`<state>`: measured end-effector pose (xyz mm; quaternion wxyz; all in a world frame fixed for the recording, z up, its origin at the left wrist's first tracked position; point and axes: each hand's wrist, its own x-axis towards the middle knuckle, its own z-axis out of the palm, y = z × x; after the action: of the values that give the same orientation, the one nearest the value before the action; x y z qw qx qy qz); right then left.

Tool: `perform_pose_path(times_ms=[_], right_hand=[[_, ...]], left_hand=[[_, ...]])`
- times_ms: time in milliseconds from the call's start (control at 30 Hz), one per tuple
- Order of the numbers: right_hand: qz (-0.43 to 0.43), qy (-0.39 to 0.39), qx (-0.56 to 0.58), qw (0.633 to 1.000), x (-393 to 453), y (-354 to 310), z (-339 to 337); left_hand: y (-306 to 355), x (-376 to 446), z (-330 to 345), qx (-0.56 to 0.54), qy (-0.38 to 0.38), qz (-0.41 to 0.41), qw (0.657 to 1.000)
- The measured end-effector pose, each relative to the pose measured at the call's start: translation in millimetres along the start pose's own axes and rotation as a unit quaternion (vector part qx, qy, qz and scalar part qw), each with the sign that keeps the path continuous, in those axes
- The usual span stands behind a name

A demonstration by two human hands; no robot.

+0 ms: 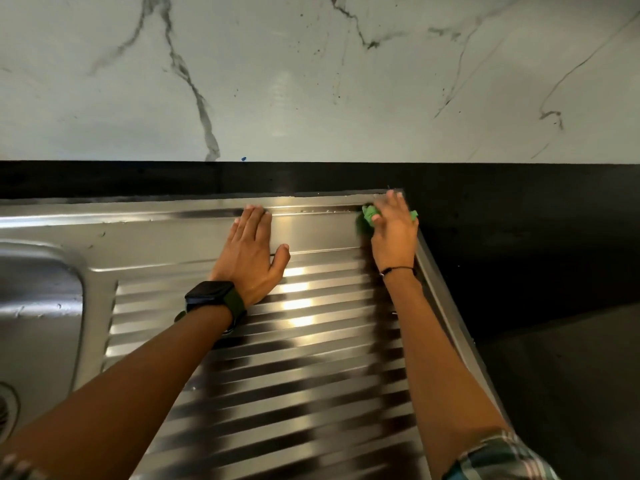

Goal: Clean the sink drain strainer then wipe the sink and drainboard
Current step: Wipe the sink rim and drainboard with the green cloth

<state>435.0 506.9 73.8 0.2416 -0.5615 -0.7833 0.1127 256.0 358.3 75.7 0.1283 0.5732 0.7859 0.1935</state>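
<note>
Right hand (393, 233) pressed on a green cloth (370, 213) at the far right corner of the ribbed steel drainboard (277, 368), fingers (394, 200) extended over it, grip unclear. Left hand (251, 249) flat on the drainboard's far edge, fingers straight, holding nothing. Sink basin (38, 306) left of the drainboard, drain strainer (5, 410) at its bottom. Black worktop (519, 237) right of the drainboard.

Glossy ribbed steel drainboard (277, 358); green cloth (370, 213)
</note>
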Motion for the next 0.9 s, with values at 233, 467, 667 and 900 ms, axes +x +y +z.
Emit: perform_pose_path(times_ms=[233, 467, 667, 900], right_hand=[[0.057, 0.229, 0.036, 0.971, 3, -8, -2], [0.080, 0.063, -0.089, 0.991, 8, -17, 10], [0.042, -0.047, -0.247, 0.967, 17, -30, 1], [0.038, -0.104, -0.270, 0.957, 46, -36, -20]], left_hand=[[-1, 2, 2, -0.007, -0.002, 0.005, 1.000], [0, 1, 2, -0.011, -0.006, 0.006, 1.000], [0, 1, -1, -0.011, -0.005, 0.010, 1.000], [-2, 1, 0, -0.029, -0.011, 0.014, 0.999]])
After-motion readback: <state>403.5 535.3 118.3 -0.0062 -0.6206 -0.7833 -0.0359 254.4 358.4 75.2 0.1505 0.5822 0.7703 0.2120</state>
